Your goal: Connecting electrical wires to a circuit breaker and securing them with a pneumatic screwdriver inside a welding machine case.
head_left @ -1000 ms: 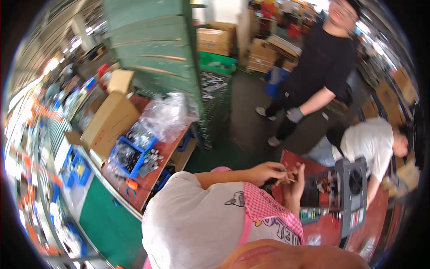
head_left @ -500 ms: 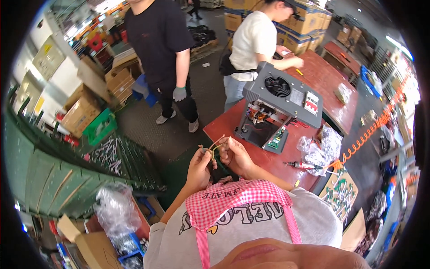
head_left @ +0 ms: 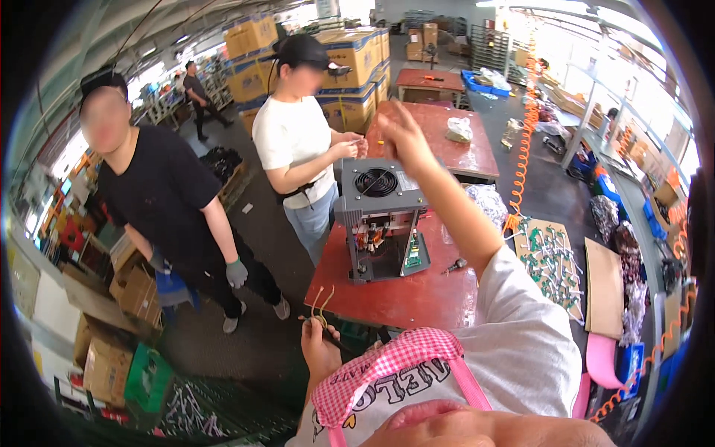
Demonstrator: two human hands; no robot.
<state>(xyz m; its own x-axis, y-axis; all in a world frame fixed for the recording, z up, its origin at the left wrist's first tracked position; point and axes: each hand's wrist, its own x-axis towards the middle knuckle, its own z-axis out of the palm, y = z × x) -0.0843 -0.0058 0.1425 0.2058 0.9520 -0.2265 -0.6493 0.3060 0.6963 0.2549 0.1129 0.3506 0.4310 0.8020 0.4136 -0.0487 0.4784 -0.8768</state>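
Note:
My left hand [head_left: 319,352] is closed around a dark cable [head_left: 339,344] in front of the apron. Thin wires [head_left: 323,299], one yellowish and one brownish, stick up from its end. My right hand [head_left: 403,140] is raised out over the far side of the table. Its fingers look apart, somewhat blurred, with nothing visible in them. Below and left of that hand stands a grey metal housing [head_left: 350,192] on the red table [head_left: 395,304]. A round black fan [head_left: 375,182] is set in its top. Through its open side show wiring and a green circuit board [head_left: 413,252].
A power screwdriver [head_left: 456,265] lies right of the housing, near clear plastic wrap [head_left: 488,204]. A coiled orange hose [head_left: 523,164] hangs at right beside a board of small green-and-white parts [head_left: 550,261]. Two people stand left of the table, one in black [head_left: 167,179], one in white [head_left: 294,134].
My right hand has let go of the wires and stretched up and forward over the table. The left hand keeps the cable. The view has tilted up and swung right.

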